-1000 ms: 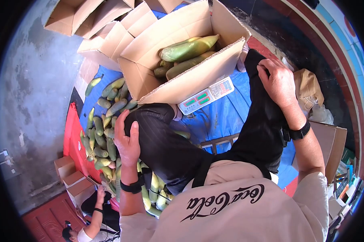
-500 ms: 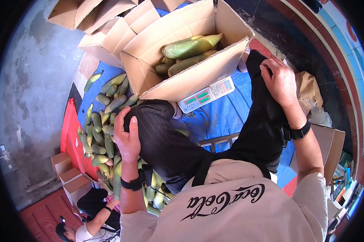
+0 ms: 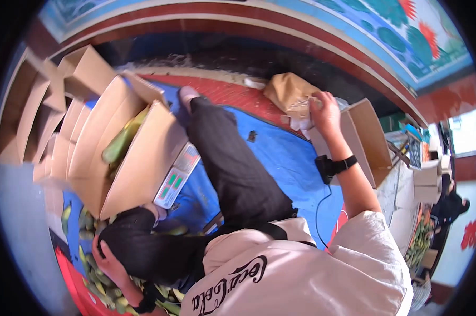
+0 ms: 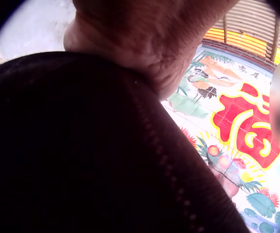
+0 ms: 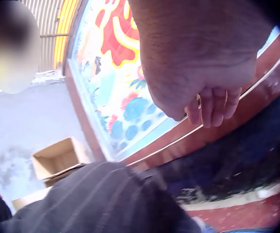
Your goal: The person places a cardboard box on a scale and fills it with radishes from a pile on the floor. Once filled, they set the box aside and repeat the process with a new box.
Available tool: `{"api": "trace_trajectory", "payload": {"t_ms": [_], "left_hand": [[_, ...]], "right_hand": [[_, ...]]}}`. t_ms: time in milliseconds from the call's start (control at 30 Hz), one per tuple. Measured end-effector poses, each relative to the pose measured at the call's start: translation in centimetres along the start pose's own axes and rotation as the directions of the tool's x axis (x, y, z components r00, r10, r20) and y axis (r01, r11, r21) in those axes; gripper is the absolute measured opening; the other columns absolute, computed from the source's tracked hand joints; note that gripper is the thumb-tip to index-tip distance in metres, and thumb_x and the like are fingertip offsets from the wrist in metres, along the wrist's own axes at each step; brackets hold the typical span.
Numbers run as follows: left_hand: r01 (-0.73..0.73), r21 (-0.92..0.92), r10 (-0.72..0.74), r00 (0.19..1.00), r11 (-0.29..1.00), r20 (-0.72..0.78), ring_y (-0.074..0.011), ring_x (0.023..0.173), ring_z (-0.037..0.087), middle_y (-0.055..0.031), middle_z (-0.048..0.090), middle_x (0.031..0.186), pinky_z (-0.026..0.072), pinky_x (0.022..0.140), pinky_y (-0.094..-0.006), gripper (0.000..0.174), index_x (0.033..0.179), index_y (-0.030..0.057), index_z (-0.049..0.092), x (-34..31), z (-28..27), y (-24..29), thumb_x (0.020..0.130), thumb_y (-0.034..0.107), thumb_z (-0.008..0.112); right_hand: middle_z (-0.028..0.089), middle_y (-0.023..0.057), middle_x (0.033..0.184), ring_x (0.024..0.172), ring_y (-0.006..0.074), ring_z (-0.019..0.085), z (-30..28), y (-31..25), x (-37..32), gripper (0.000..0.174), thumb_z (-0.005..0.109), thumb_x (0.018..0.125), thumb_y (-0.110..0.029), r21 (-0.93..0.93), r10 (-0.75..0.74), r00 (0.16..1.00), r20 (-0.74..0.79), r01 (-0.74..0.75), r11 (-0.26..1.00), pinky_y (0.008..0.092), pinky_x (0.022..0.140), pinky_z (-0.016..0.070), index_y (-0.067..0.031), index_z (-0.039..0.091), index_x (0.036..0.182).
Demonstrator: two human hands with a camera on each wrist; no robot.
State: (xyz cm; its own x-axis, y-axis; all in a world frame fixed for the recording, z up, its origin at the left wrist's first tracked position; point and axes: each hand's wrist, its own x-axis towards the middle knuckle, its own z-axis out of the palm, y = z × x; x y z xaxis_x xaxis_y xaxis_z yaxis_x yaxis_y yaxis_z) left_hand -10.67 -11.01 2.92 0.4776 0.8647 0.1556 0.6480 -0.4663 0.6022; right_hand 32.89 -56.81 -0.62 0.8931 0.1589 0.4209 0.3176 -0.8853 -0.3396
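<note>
My left hand [image 3: 111, 266] rests on the dark-trousered left knee [image 3: 130, 239], fingers spread along its side. In the left wrist view the same hand [image 4: 145, 39] lies over dark cloth. My right hand [image 3: 326, 113] is raised off the right leg, with fingers loosely bent and nothing in them. It overlaps a brown paper bag [image 3: 288, 92] in the head view. In the right wrist view the fingers of the right hand [image 5: 203, 73] hang down. An upright cardboard box [image 3: 148, 158] holds long green vegetables [image 3: 124, 138], beside a digital scale [image 3: 177, 176].
More long green vegetables [image 3: 98, 282] lie heaped at the lower left. Several cardboard boxes [image 3: 24, 116] stand at the far left. An open box [image 3: 367, 131] is near the right forearm. Blue sheeting [image 3: 253, 152] covers the floor, and a cable [image 3: 317, 216] hangs from the right wrist.
The head view has swung to the right. My right hand has lifted off the right knee and moved outward to the right. The left hand stays at the left knee.
</note>
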Motion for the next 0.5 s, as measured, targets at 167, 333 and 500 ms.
{"api": "trace_trajectory", "payload": {"t_ms": [167,333,500], "left_hand": [[-0.036,0.014,0.036,0.999,0.999,0.003,-0.0265,0.109,0.052,-0.0170,0.056,0.118,0.0366,0.098,-0.0343,0.034,0.117,-0.0049,0.054,0.4,0.1,-0.7,0.094,0.020,0.049],[-0.017,0.045,0.020,0.998,0.999,-0.059,-0.0273,0.107,0.053,-0.0172,0.057,0.116,0.0374,0.097,-0.0346,0.034,0.116,-0.0046,0.055,0.3,0.5,-0.1,0.094,0.021,0.051],[-0.110,0.071,0.114,0.992,0.991,-0.051,-0.0281,0.102,0.055,-0.0167,0.059,0.111,0.0399,0.092,-0.0354,0.032,0.113,-0.0033,0.056,0.3,0.6,0.7,0.093,0.021,0.054]], "right_hand": [[0.060,0.0152,0.108,0.102,0.0334,0.054,-6.7,17.3,-5.7,0.034,0.062,0.080,-0.026,-0.416,0.306,0.946,-0.108,-0.322,0.850,0.0407,0.090,0.0431,-0.0049,0.058,0.107],[0.063,0.0215,0.103,0.099,0.0354,0.060,-3.6,34.6,-17.5,0.041,0.058,0.079,-0.039,-0.615,0.559,0.693,0.455,-0.209,0.760,0.0445,0.083,0.0487,-0.0041,0.064,0.100],[0.066,0.0180,0.092,0.092,0.0354,0.062,-6.6,23.3,-16.4,0.031,0.065,0.076,-0.030,-0.459,0.570,0.778,0.265,-0.418,0.784,0.0442,0.078,0.0502,-0.0061,0.065,0.095]]}}
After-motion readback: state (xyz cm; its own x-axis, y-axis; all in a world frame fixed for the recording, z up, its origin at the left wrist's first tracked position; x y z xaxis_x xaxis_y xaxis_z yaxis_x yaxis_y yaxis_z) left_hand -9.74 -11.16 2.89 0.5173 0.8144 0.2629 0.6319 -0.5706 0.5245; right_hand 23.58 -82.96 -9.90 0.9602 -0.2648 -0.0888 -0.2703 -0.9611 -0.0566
